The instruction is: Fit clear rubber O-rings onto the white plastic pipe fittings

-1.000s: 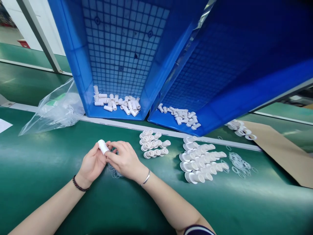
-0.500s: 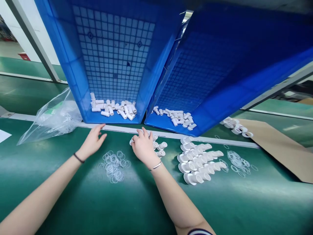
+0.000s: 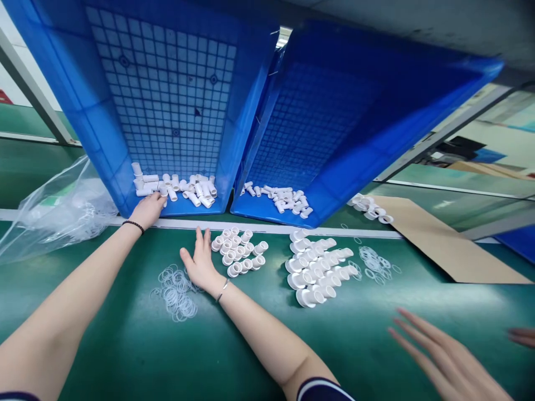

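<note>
My left hand [image 3: 149, 210], with a dark bracelet, reaches over the front lip of the left blue bin [image 3: 188, 211]. Its fingers are closed around a short white plastic tube [image 3: 163, 190] at the edge of the loose tubes there. My right hand [image 3: 201, 263], wearing a silver bangle, is low over the green table with its fingers apart and nothing in them. Left of it lies a loose pile of thin clear rings [image 3: 178, 292]. Just to its right stands a cluster of flanged white tubes [image 3: 238, 250], in rows.
A larger group of flanged tubes [image 3: 317, 267] stands further right, beside more rings [image 3: 376, 264]. The right blue bin [image 3: 267, 214] holds loose tubes. A clear plastic bag [image 3: 62, 211] lies at left, a cardboard sheet [image 3: 451, 245] at right. Another person's hand [image 3: 447, 356] reaches in at lower right.
My left hand has moved forward into the left bin onto a tube. My right hand has drawn back left from the tube cluster and opened. Another person's hand has entered at right; the view has shifted.
</note>
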Demonstrator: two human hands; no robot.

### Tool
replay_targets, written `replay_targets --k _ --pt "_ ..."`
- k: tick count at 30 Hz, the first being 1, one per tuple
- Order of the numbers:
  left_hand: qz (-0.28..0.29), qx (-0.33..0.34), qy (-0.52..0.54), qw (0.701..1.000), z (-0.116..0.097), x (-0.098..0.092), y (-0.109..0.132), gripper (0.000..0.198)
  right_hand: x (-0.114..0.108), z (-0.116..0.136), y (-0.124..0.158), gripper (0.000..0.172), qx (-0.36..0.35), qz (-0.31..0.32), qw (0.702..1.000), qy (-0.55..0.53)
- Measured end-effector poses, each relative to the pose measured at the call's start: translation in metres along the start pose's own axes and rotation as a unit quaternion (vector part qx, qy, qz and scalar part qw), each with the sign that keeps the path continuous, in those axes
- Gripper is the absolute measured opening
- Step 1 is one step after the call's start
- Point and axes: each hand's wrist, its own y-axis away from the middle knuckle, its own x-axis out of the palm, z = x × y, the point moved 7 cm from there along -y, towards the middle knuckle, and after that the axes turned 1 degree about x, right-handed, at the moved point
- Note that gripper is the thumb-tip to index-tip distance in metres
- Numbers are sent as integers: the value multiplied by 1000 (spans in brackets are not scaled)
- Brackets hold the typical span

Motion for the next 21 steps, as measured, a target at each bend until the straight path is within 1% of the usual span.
replay_targets --k 3,6,8,11,15,17,18,19,21 --pt "-22 -9 22 999 -4 -7 11 37 -9 -15 -5 79 41 -33 999 -11" --pt "-73 -6 103 992 -17 -22 31 35 -19 -25 -8 77 73 -56 996 -15" --pt "-96 -7 175 980 -29 -31 49 33 -25 -32 -9 76 86 -79 993 -21" --pt "-115 -25 269 956 -46 -42 81 31 -34 -42 -12 76 100 -126 986 -38" --pt "-133 -81 335 929 -58 -52 122 32 -46 -54 -11 75 122 -174 977 -30" --pt "-140 -127 368 911 -59 -52 139 32 -52 -52 -10 70 101 -188 977 -16" --pt "-140 -154 390 897 -59 -50 146 33 -54 -47 -9 65 71 -184 980 -13" --pt "-136 -181 420 879 -59 -47 153 33 -55 -39 -8 56 29 -167 986 -10" --pt "-126 -228 502 825 -61 -37 165 38 -50 -21 -6 31 -63 -97 993 3"
